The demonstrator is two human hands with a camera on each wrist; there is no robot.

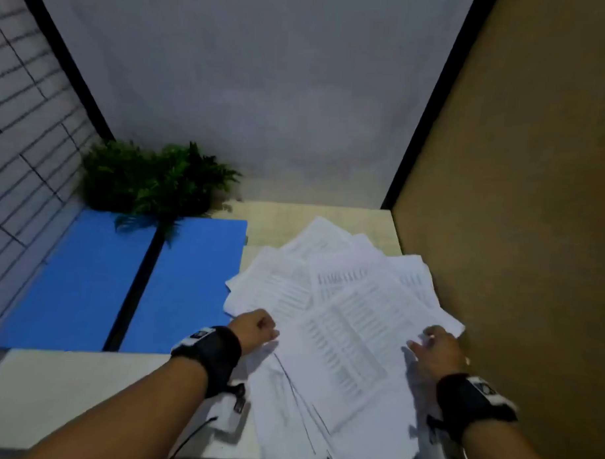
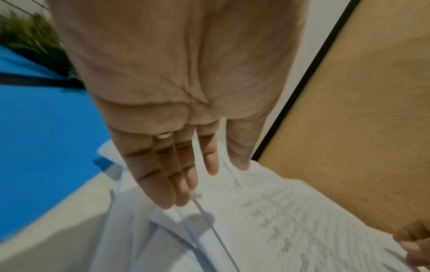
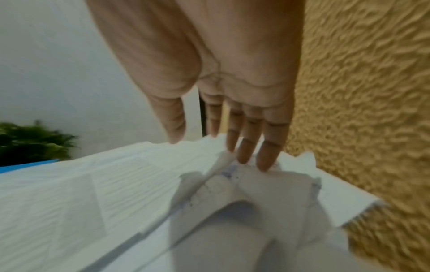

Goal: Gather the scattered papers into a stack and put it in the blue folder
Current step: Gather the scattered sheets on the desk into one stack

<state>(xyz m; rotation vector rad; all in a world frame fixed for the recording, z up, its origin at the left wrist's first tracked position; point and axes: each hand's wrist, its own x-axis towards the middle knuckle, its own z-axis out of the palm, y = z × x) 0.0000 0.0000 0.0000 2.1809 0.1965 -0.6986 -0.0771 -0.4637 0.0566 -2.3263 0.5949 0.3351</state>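
- Papers (image 1: pixel 339 320): loose fanned pile on the table (image 1: pixel 66 386), just right of the blue folder (image 1: pixel 86 283); pile's left corner overlaps folder's edge, right edge up against the brown wall (image 1: pixel 522 189).
- Folder lies open & flat, plant (image 1: pixel 148 176) at its far end.
- Left hand (image 1: pixel 253 325) on pile's left side; wrist cam shows fingers (image 2: pixel 163 184) straight, together, tips touching sheets.
- Right hand (image 1: pixel 434 347) on pile's right side, fingers (image 3: pixel 267 154) straight, slightly spread, tips pressing sheets.
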